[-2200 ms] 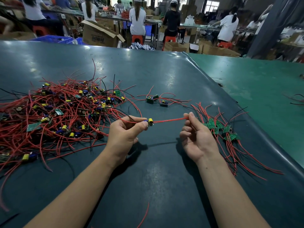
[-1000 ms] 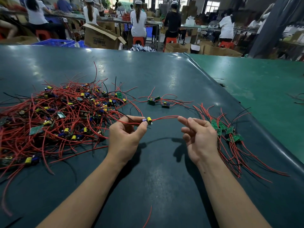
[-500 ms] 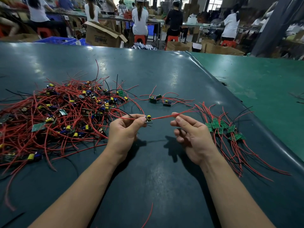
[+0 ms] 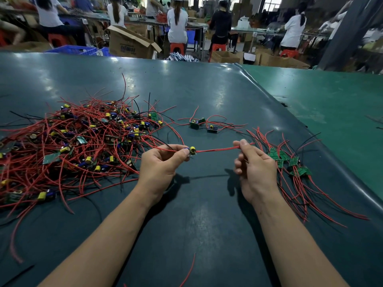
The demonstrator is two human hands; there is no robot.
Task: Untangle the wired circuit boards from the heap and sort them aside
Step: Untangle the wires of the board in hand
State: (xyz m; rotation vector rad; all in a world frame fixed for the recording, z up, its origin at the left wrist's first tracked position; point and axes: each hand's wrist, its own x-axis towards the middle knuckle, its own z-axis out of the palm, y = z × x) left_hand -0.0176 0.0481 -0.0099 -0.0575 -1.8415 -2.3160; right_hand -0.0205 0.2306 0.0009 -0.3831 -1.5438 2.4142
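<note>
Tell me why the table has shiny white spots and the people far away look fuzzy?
In the head view, overhead lights glare off the glossy table; the workers behind look smeared, likely from camera motion; the left hand and right hand cast soft shadows.

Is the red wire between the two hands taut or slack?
Taut: the red wire runs nearly straight from the board pinched by the left hand to the right hand.

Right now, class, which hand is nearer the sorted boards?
Right. The right hand is just beside the sorted boards; the left hand is farther off, beside the heap.
</note>
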